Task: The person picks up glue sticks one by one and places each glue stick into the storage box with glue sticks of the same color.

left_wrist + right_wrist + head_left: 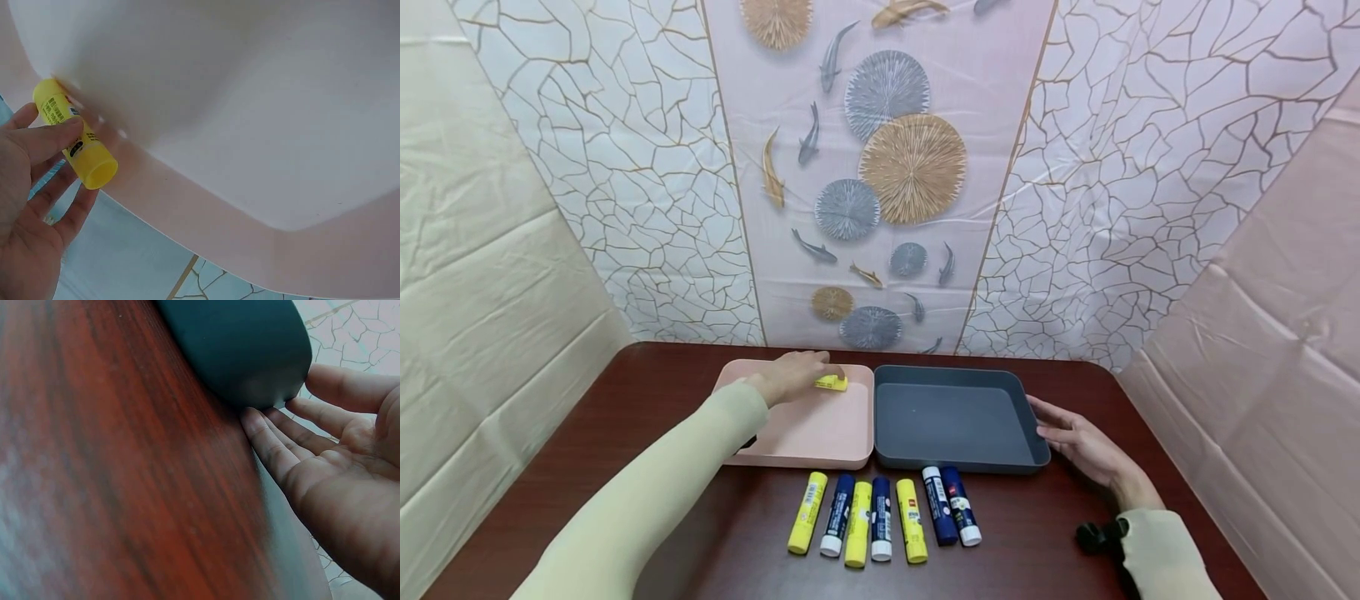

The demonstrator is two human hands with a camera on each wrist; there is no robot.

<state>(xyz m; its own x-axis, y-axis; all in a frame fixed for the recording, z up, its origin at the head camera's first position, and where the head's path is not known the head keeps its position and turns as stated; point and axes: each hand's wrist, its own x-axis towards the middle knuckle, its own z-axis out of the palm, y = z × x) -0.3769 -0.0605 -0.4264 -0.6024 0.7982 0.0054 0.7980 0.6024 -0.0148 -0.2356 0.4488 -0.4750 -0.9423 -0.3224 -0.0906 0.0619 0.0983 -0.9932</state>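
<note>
In the head view my left hand [799, 373] is over the far side of the pink tray [805, 461]. It pinches a yellow glue stick [75, 134] between thumb and fingers, close to the tray wall in the left wrist view. My right hand [1084, 440] is at the right side of the dark grey tray [962, 417]. Its fingers are mostly straight, and the fingertips [253, 420] touch the outside of that tray's corner. Nothing is held in the right hand.
In front of the trays, yellow glue sticks [807, 512] and dark blue glue sticks [882, 518] lie in a loose row on the brown table [1015, 542]. The trays stand side by side. A patterned cloth [880, 275] hangs behind the table.
</note>
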